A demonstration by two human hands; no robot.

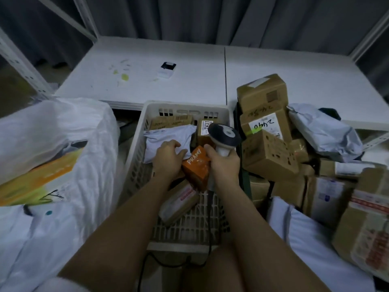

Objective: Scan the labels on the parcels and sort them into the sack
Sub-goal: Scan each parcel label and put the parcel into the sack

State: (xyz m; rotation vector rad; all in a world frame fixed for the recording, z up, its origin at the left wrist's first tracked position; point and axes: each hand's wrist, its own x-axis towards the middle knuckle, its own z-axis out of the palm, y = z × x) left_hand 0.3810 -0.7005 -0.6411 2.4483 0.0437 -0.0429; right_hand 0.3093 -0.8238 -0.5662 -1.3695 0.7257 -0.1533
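Parcels: orange "PRAMY" box [196, 167] beside left hand [167, 158] gripping grey mailer [166, 140]; right hand [224, 163] clasps scanner [224, 134].

forearms bare | white sleeve [61, 285] at left, possibly short
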